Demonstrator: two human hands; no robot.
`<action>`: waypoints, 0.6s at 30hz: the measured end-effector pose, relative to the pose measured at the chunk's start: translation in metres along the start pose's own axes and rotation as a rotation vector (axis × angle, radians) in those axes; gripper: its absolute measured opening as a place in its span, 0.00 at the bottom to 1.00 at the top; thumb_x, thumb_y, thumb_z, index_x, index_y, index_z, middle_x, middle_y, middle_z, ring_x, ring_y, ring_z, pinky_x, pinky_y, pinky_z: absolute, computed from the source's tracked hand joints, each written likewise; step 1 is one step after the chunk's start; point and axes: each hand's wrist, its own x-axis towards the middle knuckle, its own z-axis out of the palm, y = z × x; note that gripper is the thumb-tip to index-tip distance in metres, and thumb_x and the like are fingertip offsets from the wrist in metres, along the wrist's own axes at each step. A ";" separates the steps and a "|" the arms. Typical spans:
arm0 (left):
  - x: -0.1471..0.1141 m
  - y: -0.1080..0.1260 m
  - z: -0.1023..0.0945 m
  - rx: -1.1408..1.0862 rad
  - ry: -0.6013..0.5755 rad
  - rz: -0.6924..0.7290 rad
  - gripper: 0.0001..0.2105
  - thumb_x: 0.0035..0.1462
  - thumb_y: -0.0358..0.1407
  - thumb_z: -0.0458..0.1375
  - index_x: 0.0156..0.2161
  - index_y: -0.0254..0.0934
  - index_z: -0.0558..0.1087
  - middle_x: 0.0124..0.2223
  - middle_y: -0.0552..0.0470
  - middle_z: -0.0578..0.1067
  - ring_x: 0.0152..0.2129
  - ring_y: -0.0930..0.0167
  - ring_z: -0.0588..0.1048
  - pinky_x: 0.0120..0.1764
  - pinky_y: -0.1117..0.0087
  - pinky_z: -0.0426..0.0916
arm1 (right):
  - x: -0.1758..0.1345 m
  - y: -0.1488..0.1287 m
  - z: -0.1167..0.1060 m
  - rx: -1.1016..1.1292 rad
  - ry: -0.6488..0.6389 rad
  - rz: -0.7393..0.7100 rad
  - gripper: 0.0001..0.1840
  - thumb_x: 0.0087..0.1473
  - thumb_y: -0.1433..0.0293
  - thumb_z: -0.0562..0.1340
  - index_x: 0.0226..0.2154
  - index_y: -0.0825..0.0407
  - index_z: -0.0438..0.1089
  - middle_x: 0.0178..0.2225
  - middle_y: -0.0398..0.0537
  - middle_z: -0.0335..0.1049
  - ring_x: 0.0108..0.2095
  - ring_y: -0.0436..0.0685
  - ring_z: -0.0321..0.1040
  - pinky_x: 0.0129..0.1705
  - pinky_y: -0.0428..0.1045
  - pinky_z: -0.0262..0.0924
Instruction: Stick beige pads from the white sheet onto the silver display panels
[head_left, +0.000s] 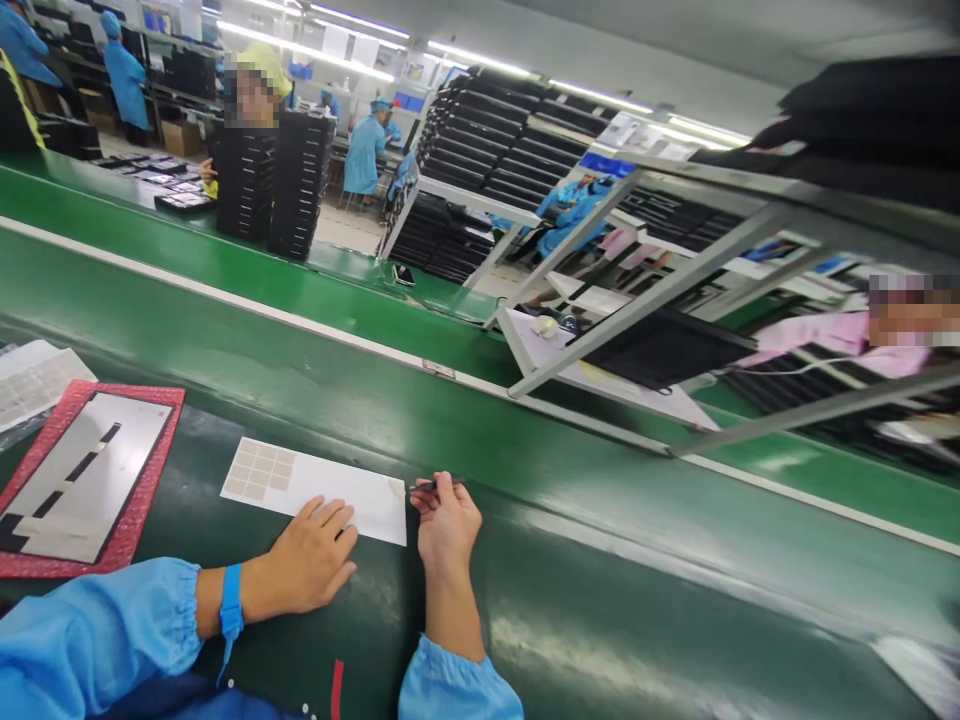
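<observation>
My left hand (309,560) lies flat with fingers spread on the near edge of a white sticker sheet (315,482), which carries a grid of pale beige labels at its left end. My right hand (445,520) pinches a thin dark tool, apparently tweezers (433,486), with its tip at the sheet's right corner. Both sleeves are light blue, and a blue strap is on my left wrist. The sheet rests on the dark green work surface (600,600).
A grey panel with dark tape strips on a red bubble-wrap mat (82,480) lies at the left, clear bags (30,380) behind it. A green conveyor (300,290) runs across. Stacked black trays (274,180), metal racks (645,290) and other people in blue coats stand beyond.
</observation>
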 end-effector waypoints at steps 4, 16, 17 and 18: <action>0.000 -0.002 0.002 -0.003 0.000 0.000 0.18 0.70 0.45 0.59 0.57 0.36 0.71 0.66 0.39 0.72 0.65 0.56 0.68 0.69 0.52 0.54 | -0.002 -0.003 0.003 -0.005 0.009 -0.001 0.46 0.33 0.41 0.77 0.41 0.55 0.64 0.32 0.48 0.72 0.26 0.51 0.69 0.26 0.44 0.66; 0.010 -0.017 -0.006 0.018 0.045 0.044 0.15 0.72 0.39 0.54 0.56 0.35 0.75 0.65 0.36 0.75 0.64 0.53 0.72 0.67 0.48 0.61 | -0.006 -0.021 0.029 0.024 0.056 0.013 0.31 0.49 0.48 0.73 0.37 0.53 0.61 0.29 0.46 0.71 0.23 0.50 0.65 0.23 0.43 0.60; 0.012 -0.021 -0.007 0.016 0.060 0.055 0.15 0.72 0.38 0.53 0.56 0.34 0.75 0.65 0.34 0.75 0.63 0.51 0.72 0.66 0.46 0.62 | -0.004 -0.023 0.031 0.032 0.047 0.012 0.30 0.51 0.48 0.73 0.37 0.53 0.62 0.30 0.47 0.71 0.23 0.50 0.66 0.23 0.43 0.60; 0.016 -0.025 -0.007 0.017 0.077 0.068 0.16 0.72 0.38 0.51 0.56 0.32 0.76 0.64 0.32 0.75 0.62 0.49 0.73 0.65 0.44 0.62 | 0.000 -0.024 0.033 0.040 0.033 0.011 0.29 0.52 0.49 0.72 0.37 0.54 0.62 0.31 0.48 0.72 0.24 0.51 0.66 0.23 0.44 0.60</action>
